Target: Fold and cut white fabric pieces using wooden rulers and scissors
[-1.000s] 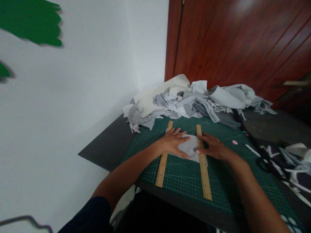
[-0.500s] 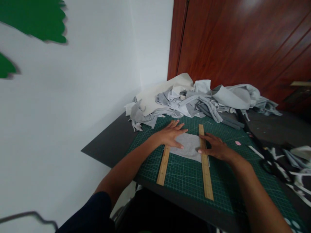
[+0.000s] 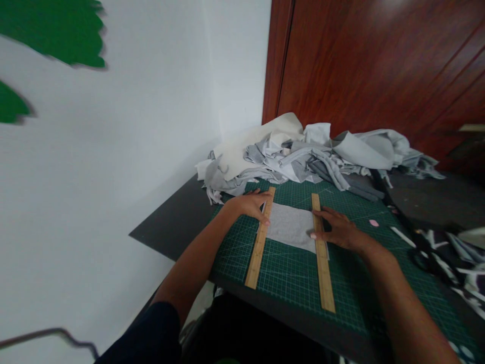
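A light grey piece of fabric [image 3: 291, 226] lies flat on the green cutting mat [image 3: 288, 273]. Across its left edge rests a wooden ruler [image 3: 257, 255], and a second wooden ruler [image 3: 324, 278] lies over its right edge. My left hand [image 3: 250, 205] is at the left ruler, thumb on the wood and fingers spread towards its far end. With fingers apart, my right hand [image 3: 335, 230] touches the right ruler beside the fabric. Neither hand is closed round anything. Narrow strips of fabric show outside both rulers.
Grey and white fabric scraps [image 3: 299, 156] are heaped at the back against the wall and the wooden door [image 3: 371, 65]. Dark scissors [image 3: 422, 255] lie at the right among more scraps [image 3: 472, 258]. A small pink piece [image 3: 374, 223] sits on the mat.
My left hand has moved left off the fabric onto the left ruler, uncovering the ruler's upper part and the fabric's corner. My right hand stays on the right ruler.
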Demonstrator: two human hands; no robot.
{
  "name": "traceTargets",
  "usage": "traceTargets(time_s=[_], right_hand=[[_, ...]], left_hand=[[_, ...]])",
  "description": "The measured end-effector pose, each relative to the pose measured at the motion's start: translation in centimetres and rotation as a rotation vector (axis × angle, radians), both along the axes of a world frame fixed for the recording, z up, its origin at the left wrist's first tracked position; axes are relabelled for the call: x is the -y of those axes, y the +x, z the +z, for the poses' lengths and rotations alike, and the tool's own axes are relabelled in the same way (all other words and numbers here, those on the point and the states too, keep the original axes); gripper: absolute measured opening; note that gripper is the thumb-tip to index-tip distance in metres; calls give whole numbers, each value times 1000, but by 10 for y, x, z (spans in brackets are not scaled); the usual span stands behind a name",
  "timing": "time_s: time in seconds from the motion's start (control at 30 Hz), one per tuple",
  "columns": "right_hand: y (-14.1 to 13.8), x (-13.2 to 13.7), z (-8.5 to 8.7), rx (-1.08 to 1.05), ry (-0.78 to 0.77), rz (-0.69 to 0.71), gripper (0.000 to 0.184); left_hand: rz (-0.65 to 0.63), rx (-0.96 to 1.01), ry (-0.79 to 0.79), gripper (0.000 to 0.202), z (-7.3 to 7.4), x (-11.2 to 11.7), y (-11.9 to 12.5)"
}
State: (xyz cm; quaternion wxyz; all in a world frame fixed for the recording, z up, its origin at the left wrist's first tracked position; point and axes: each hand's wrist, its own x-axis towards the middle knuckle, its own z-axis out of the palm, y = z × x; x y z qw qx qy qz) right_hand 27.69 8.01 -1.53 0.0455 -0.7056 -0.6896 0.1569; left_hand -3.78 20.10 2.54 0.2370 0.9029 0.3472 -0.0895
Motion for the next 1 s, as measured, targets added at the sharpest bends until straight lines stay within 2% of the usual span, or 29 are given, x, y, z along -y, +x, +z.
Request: traceTargets(time_s=[0.43, 0.63, 0.83, 1.0], right_hand=[[2, 0, -3, 17, 26, 11, 82], [1, -1, 0, 2, -10, -4, 86], [6, -4, -9, 20, 36, -8, 85], [6, -4, -10, 16, 15, -1, 86]], left_hand=[[0, -33, 7, 130, -2, -2, 1], [6, -22, 0, 131, -3, -2, 1], [6, -20, 15, 131, -8, -6, 2], [35, -13, 7, 144, -6, -4, 2]])
